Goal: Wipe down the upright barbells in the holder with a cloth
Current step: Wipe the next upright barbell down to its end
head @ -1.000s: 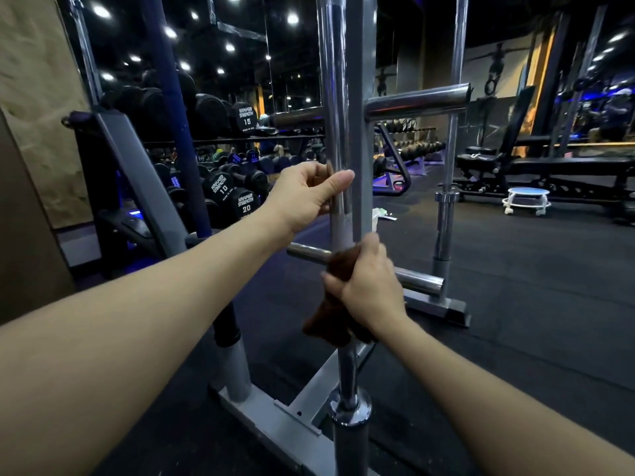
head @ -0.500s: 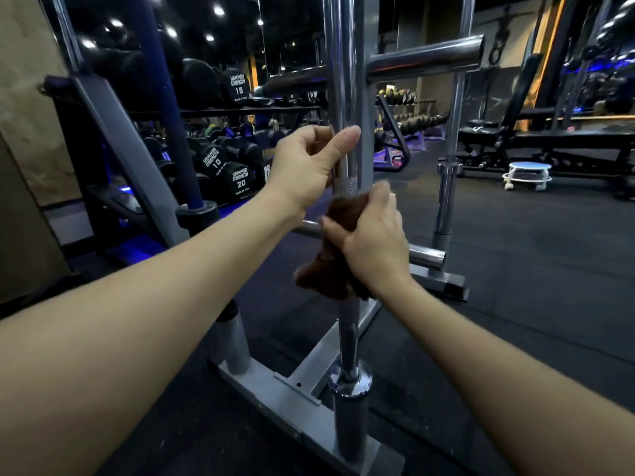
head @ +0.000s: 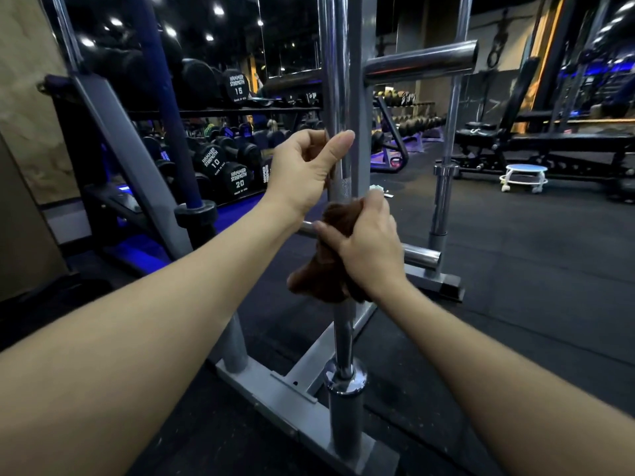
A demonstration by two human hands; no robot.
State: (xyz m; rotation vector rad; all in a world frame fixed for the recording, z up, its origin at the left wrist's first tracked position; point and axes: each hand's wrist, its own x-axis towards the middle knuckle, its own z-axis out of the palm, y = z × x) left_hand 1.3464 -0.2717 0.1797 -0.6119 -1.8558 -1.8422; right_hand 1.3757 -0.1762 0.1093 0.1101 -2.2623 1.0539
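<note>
On upright barbell (head: 338, 97): left hand (head: 305, 173) curled round shaft, right hand (head: 369, 249) clamping cloth (head: 323, 273); risk: loose cloth tail slipping free.

The grey holder (head: 275, 389) rests on the dark rubber floor (head: 515, 304), its socket carrying the upright barbell (head: 338, 97).

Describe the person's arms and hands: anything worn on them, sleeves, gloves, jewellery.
Both forearms are bare up to the frame's edge, no sleeves showing. The left hand and right hand wear no gloves, and no watch, bracelet or ring is visible. The nails look short and unpainted.
</note>
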